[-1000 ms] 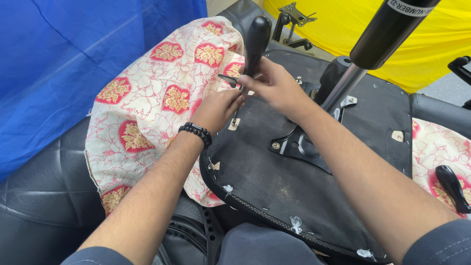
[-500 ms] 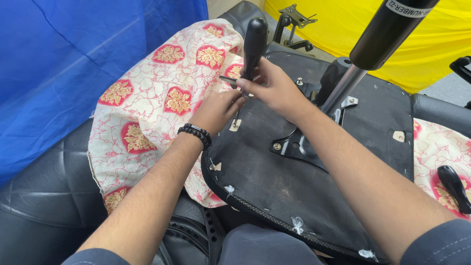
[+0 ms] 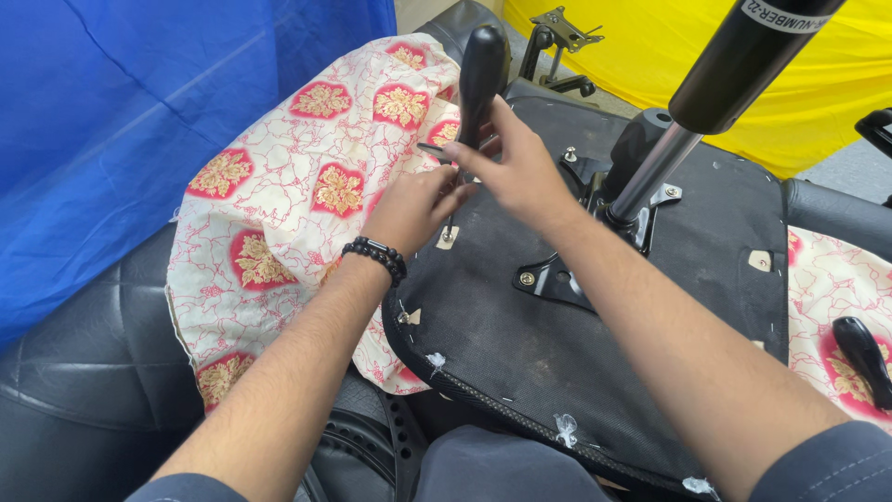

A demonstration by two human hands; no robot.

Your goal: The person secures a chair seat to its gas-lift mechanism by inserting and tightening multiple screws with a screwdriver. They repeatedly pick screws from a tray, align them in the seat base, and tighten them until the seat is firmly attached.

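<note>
Head view: an office chair lies upturned, its black seat underside (image 3: 595, 316) facing up and its gas cylinder (image 3: 692, 112) rising to the upper right. A black armrest bracket (image 3: 483, 70) stands upright at the seat's far left edge, just beside the floral cover (image 3: 297, 214) that wraps that edge.

The left hand (image 3: 413, 206), a bead bracelet (image 3: 374, 257) on its wrist, is closed, its fingertips pinched on something small at the bracket's foot; what it is cannot be told, since the fingers hide it. The right hand (image 3: 516, 167) is curled, thumb and forefinger closed on a thin metal pin or tool tip (image 3: 432, 149) that pokes out leftward beside the bracket.

Set against the pictures of half a second and a second ago, little has shifted: both hands stay at the same spot by the bracket's base, the bracket has not tilted, and the cover lies as before. The fingers have only adjusted slightly. Judging from that, the fine work at this fixing point is still in hand, not finished.

A second black armrest (image 3: 864, 358) lies on patterned cloth at the seat's right edge, well apart from both hands.
</note>
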